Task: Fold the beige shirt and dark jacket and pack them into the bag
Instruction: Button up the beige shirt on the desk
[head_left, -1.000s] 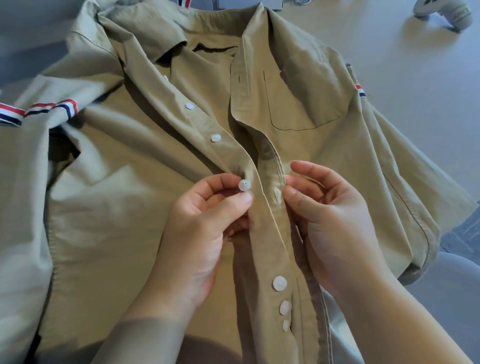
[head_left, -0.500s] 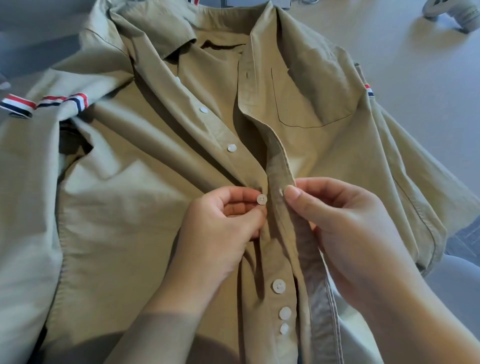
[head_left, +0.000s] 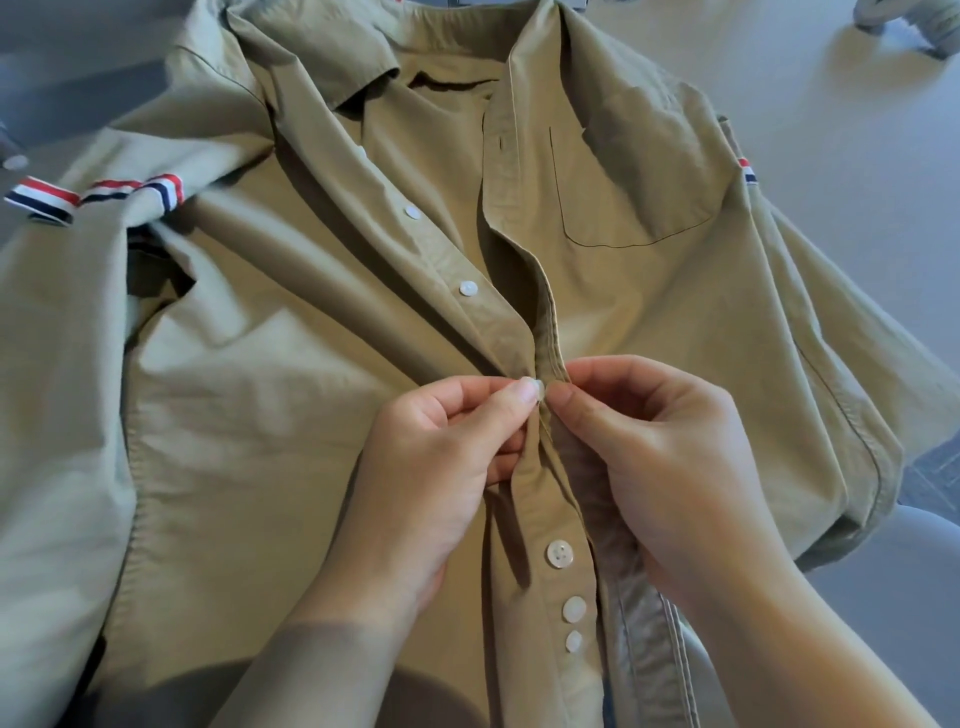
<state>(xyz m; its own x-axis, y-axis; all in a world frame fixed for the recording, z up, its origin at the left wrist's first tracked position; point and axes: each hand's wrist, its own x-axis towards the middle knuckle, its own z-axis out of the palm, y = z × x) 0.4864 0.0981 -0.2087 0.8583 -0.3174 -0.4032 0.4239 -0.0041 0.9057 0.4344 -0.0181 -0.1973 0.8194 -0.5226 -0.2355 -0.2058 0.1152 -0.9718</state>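
The beige shirt (head_left: 291, 395) lies spread face up on a pale surface, collar at the top and a chest pocket (head_left: 628, 182) at the upper right. Its lower buttons (head_left: 559, 554) are fastened and the upper front lies apart. My left hand (head_left: 436, 462) pinches the button edge of the shirt's front at mid-chest, with a white button just showing at its fingertips. My right hand (head_left: 660, 457) pinches the buttonhole edge right against it. No dark jacket or bag is in view.
Red, white and blue striped trim (head_left: 104, 195) marks the left sleeve, and a small striped tab (head_left: 748, 171) sits on the right sleeve. The pale surface (head_left: 857, 156) shows at the upper right, with a grey-white object (head_left: 904, 26) at the top right corner.
My two hands have come together, bringing the buttonhole edge onto the button. The button, plainly visible before, is now mostly covered by my fingertips.
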